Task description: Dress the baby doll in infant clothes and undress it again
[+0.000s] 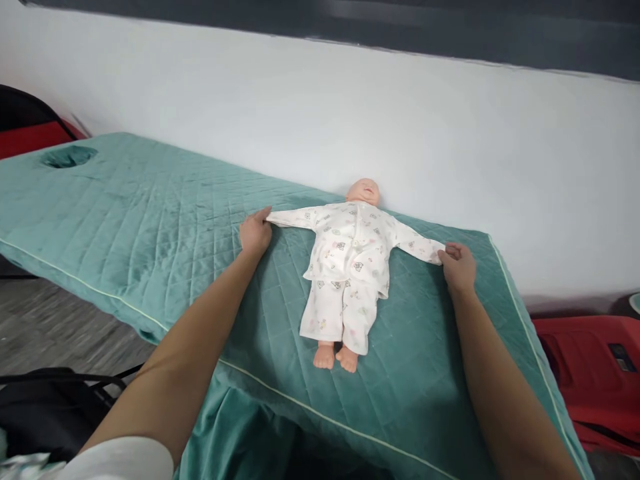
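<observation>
A baby doll (364, 191) lies on its back on a green quilted bed cover (165, 227), head toward the wall and bare feet toward me. It wears a white patterned long-sleeved top (353, 240) and matching trousers (325, 310). Both sleeves are stretched out sideways. My left hand (255, 232) pinches the cuff of the sleeve on the left. At the other side, my right hand (458, 265) is closed on the end of the right-hand sleeve. The doll's hands are not visible at the cuffs.
A white wall (225, 100) runs behind the bed. The cover has a round hole (69, 157) at the far left. A red case-like object (595, 373) stands beyond the right edge, and a black item (40, 413) lies at the lower left over the grey floor (65, 320).
</observation>
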The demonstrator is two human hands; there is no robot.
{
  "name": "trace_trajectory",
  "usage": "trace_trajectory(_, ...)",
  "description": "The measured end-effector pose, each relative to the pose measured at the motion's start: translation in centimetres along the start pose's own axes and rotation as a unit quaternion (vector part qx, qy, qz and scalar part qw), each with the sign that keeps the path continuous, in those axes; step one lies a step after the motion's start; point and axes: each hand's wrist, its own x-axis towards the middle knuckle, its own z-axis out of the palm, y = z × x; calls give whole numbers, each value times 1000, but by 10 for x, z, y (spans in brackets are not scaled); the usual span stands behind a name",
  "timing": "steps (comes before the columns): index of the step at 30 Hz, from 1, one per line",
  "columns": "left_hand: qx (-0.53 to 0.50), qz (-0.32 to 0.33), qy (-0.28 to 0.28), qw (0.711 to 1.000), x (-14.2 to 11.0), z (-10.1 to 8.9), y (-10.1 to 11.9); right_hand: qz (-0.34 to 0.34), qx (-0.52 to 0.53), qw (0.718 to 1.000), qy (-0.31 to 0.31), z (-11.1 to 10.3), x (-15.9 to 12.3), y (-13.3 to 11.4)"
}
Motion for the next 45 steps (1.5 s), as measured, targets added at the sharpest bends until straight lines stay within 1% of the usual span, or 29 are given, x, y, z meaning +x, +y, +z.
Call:
trace_trajectory(3,-9,-2,40,999,3,0,-3,-5,45,999,-19,1,-1,-2)
trace_trajectory(5,-10,0,50,999,2,0,-4,-7,62,998,-27,3,-1,-3)
trace_trajectory(8,2,-9,45,999,-1,-1,-1,-9,65,998,-19,3,1,-4)
trace_trajectory(12,41,-28,29,998,-4,-1,0,-31,69,997,30,3,4,-2)
trace_trajectory(14,32,-41,21,998,-4,0,-1,-37,67,996,41,3,5,0)
trace_trajectory(16,-13,-58,3,998,-2,1,-4,-38,44,997,40,3,6,1)
trace_trajectory(18,-78,-60,-18,995,-1,3,-8,-42,3,998,37,4,5,-1)
trace_trajectory(21,-159,-33,-32,986,-1,4,-12,-47,-70,996,30,4,2,-5)
trace_trajectory(25,-206,-16,-32,978,-3,3,-13,-54,-158,986,29,3,-1,-11)
trace_trajectory(28,-217,-24,-28,976,-5,2,-12,-102,-186,976,40,3,-4,-14)
trace_trajectory(31,-223,-29,-30,974,-5,1,-11,-160,-202,966,36,4,-8,-18)
trace_trajectory(34,-234,-33,-22,971,-4,1,-10,-223,-215,951,10,9,-12,-23)
trace_trajectory(36,-243,-45,-4,969,-3,0,-10,-252,-229,939,-36,14,-14,-26)
trace_trajectory(37,-248,-52,9,967,-3,0,-9,-254,-241,935,-62,16,-15,-26)
trace_trajectory(39,-254,-60,32,965,-2,-1,-8,-234,-281,925,-104,20,-15,-28)
trace_trajectory(40,-251,-63,36,965,-2,0,-8,-216,-306,920,-115,21,-15,-28)
trace_trajectory(41,-242,-63,31,968,-1,0,-8,-197,-332,914,-122,22,-16,-28)
trace_trajectory(43,-209,-60,-1,976,0,3,-10,-168,-376,902,-129,22,-17,-29)
trace_trajectory(45,-179,-54,-30,982,3,7,-13,-153,-398,895,-131,22,-18,-29)
